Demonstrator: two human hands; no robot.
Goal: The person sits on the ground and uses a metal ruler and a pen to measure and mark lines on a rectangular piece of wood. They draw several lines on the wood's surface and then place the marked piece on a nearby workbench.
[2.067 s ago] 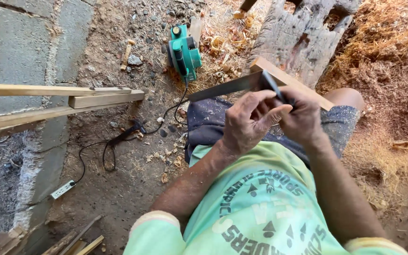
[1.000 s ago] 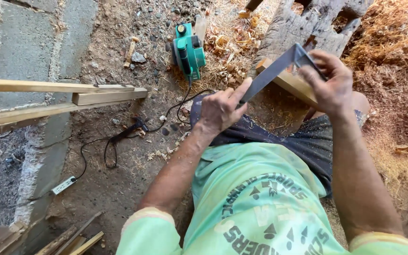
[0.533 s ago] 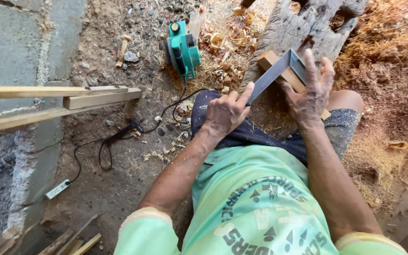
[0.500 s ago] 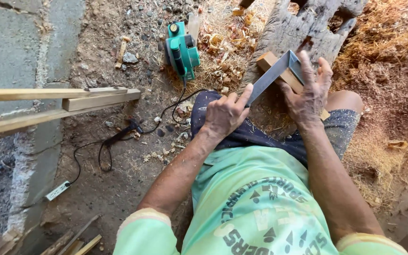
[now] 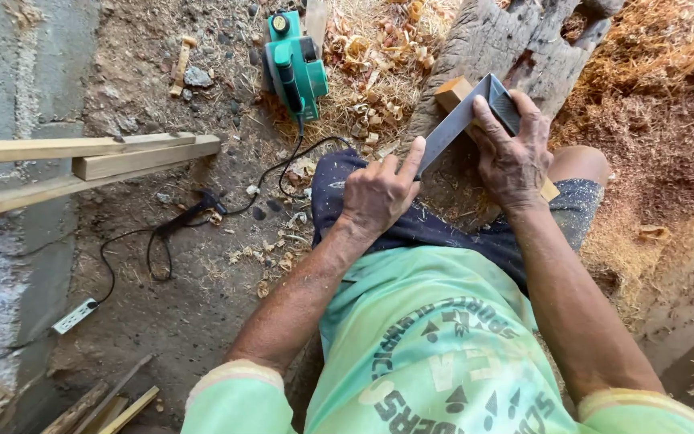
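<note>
Both bare forearms reach up toward the frame's upper centre. The left hand [image 5: 379, 191] lies knuckles-up, index finger extended up-right. Just right of it, the right hand [image 5: 514, 157] is knuckles-up, fingers curled downward

Square [image 5: 453, 128] lies on block [image 5: 453, 91], between left hand [image 5: 377, 193] & right hand [image 5: 514, 157]. Planer [image 5: 295, 64] sits left of block; planks [image 5: 90, 157] farther left.
</note>
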